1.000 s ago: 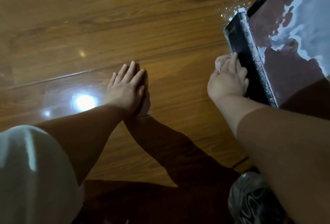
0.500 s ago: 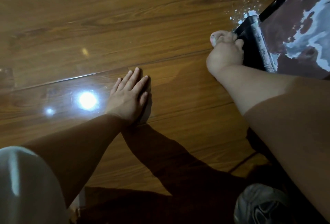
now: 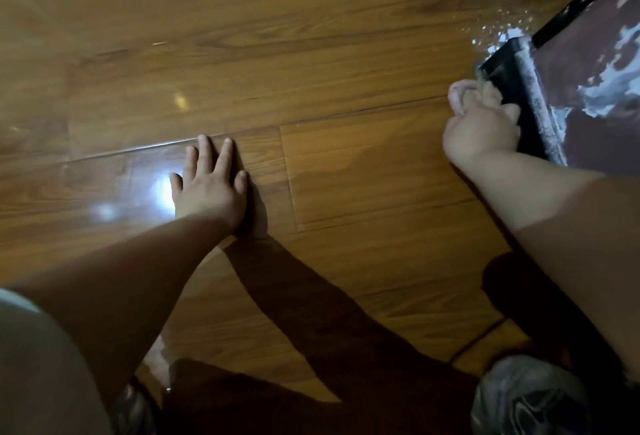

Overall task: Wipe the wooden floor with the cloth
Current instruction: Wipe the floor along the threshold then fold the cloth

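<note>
- The right hand (image 3: pixel 481 133) is curled round a bunched cloth (image 3: pixel 459 90) — pressed to the wooden floor (image 3: pixel 311 53) right against the black strip (image 3: pixel 509 67).
- The left hand (image 3: pixel 207 192) lies flat on the boards, fingers straight and slightly spread, well apart from that strip.
- White crumbs (image 3: pixel 498 32) lie scattered just past the strip's far end.

Two hands: one left hand (image 3: pixel 207 192), one right hand (image 3: pixel 481 133). One cloth (image 3: pixel 460 90). One wooden floor (image 3: pixel 311 53). One dark-edged board (image 3: pixel 519 98). One scatter of white powder (image 3: pixel 502 32). Two glare spots (image 3: pixel 166 188) on the planks.
</note>
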`<state>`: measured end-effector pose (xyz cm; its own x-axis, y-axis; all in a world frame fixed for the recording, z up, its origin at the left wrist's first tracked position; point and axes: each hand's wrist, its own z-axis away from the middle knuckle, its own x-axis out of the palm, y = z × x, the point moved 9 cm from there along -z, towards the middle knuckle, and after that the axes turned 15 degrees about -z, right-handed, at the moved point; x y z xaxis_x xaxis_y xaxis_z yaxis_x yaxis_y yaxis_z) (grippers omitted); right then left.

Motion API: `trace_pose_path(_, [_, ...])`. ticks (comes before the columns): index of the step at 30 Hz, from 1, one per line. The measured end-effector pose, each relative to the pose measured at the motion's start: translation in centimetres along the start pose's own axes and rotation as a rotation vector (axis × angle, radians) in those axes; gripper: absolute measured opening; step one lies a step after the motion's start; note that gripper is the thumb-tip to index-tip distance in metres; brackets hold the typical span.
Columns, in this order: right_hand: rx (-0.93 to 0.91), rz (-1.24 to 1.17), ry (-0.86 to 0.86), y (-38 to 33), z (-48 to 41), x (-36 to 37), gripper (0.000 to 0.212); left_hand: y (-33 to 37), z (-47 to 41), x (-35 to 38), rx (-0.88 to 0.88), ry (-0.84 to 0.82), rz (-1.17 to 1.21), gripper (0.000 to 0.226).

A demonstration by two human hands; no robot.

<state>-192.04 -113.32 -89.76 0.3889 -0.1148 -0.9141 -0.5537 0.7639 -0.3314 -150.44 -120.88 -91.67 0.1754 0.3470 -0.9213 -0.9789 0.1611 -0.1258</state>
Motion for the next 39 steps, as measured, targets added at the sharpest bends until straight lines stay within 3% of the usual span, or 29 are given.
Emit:
trace_pose_path(2, [0.020,-0.101,-0.055,-3.5,2.6,2.1,0.050,0.0,-0.1,0.1,0.009,-0.012,0.004,0.058])
trace_pose_path(3, [-0.055,-0.142,-0.131,-6.0,4.9,4.0,0.047,0.3,-0.3,0.3,0.025,-0.030,0.009,0.057])
trace_pose_path(7, [-0.762,-0.227,-0.617,-16.6,20.8,10.8,0.049,0.2,-0.6,-0.1,0.087,-0.052,0.176,0.052])
trace_pose_path(9, [-0.974,-0.176,-0.758,-17.3,23.6,10.6,0.050,-0.1,-0.6,-1.0,0.141,-0.009,0.264,0.050])
trace_pose_path(11, [-0.881,-0.194,-0.587,-16.5,18.7,8.8,0.049,-1.1,-0.5,-1.7,0.173,0.023,0.299,0.048])
trace_pose_path(14, [-0.429,-0.131,-0.171,-9.0,7.3,4.0,0.045,-1.0,-0.3,-1.6,0.180,-0.014,0.335,0.047])
trace_pose_path(17, [-0.079,-0.047,-0.116,-2.3,1.9,0.3,0.053,-0.7,0.4,-1.1,0.183,-0.057,0.343,0.047])
trace_pose_path(21, [-0.106,-0.046,-0.208,-8.5,5.5,3.6,0.049,-1.5,0.2,-1.1,0.185,-0.029,0.330,0.051])
trace_pose_path(23, [-0.323,-0.069,-0.339,-14.1,10.0,6.3,0.042,-0.7,0.0,-1.3,0.188,-0.008,0.360,0.054])
trace_pose_path(25, [-0.583,-0.159,-0.636,-19.9,16.4,9.6,0.049,-0.9,0.1,-1.6,0.153,0.076,0.374,0.058])
trace_pose_path(27, [-0.685,-0.282,-0.775,-22.0,19.2,9.6,0.047,-0.7,0.4,-2.4,0.090,0.191,0.434,0.058])
trace_pose_path(28, [-0.665,-0.390,-0.740,-22.7,18.9,9.2,0.046,-1.6,0.6,-2.7,0.038,0.236,0.443,0.057])
trace_pose_path(30, [-0.524,-0.492,-0.511,-20.5,15.3,6.7,0.049,0.1,0.9,-3.2,0.031,0.285,0.408,0.056])
trace_pose_path(32, [-0.335,-0.368,-0.282,-16.5,11.2,5.3,0.055,3.1,1.1,-2.9,0.113,0.231,0.298,0.057])
trace_pose_path(35, [-0.023,-0.215,-0.146,-9.1,8.3,4.6,0.056,9.1,2.5,-1.9,0.382,0.180,0.083,0.056])
trace_pose_path(37, [0.018,-0.152,-0.118,-6.6,8.7,5.3,0.062,11.7,3.6,-1.3,0.675,0.205,-0.065,0.053])
trace_pose_path(39, [-0.033,-0.121,-0.094,-5.9,9.4,5.8,0.064,10.1,2.4,-1.9,0.732,0.278,-0.132,0.052])
